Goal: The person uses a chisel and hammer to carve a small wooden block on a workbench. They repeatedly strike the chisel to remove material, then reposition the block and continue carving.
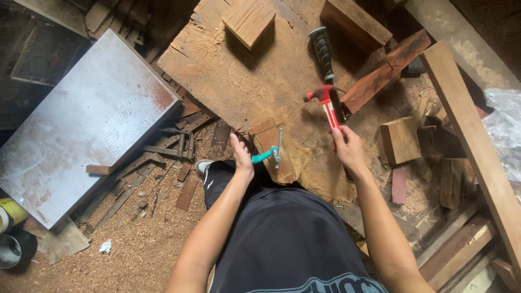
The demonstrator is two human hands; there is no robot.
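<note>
The right hand [348, 147] is closed around the handle of a red hammer [327, 102], held up with its head just above the big sawdust-covered wooden slab [233, 76]; the lower end of the handle is hidden inside the fist. The left hand [242, 157] stands edge-on to the camera, fingers straight and together, beside a small wood block [286, 157] at the near edge of the slab; whether the palm presses on the block cannot be told from this angle. A tool with a teal handle and a grey metal shaft [272, 152] lies against that block, its handle end just at the left hand; its tip is hard to make out, and so is whether the hand grips it.

Beyond the small block, on the slab, lies a black ribbed handle [322, 51], its far part hard to identify. Further across the slab sits a square wood block [249, 20], cut off by the top edge. Right of the slab lie a reddish cracked plank [388, 70], a cube-like offcut [400, 140] and a long pale beam [472, 141] that runs out at the lower right. Left of the slab, well apart, a grey metal sheet [92, 119] rests over scrap strips on the sawdust floor. The person's dark shorts [282, 239] hide the ground below the slab's near edge
</note>
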